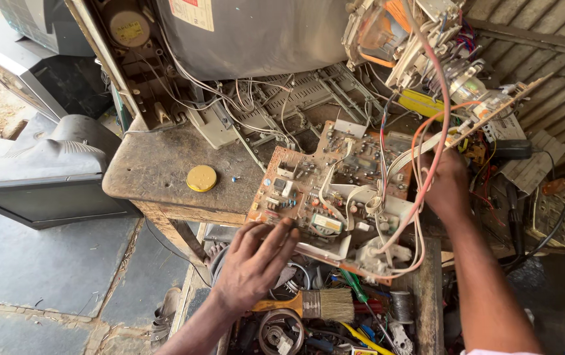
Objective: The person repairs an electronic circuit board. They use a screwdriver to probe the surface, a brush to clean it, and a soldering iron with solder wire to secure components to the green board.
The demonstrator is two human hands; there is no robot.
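**Opened television on workbench: contents by size**

One picture tube, grey, fills the back of the wooden workbench and overhangs its rear edge. One dark television casing stands on the ground off the bench's left edge, with open paved floor in front of it.

One brown circuit board, crowded with components and white wiring, lies tilted across the bench's front edge, its near side jutting over a lower tray of tools. The bare bench top to its left, toward the front-left corner, is the only open room; one yellow round lid sits there, well apart from the board.

One paintbrush with a wooden handle lies in the tray below the board.

Left hand: fingers spread and extended, fingertips touching the board's near-left edge, not clamped.

Right hand: at the board's far-right side among red and white wires; whether its fingers are closed on anything cannot be told.
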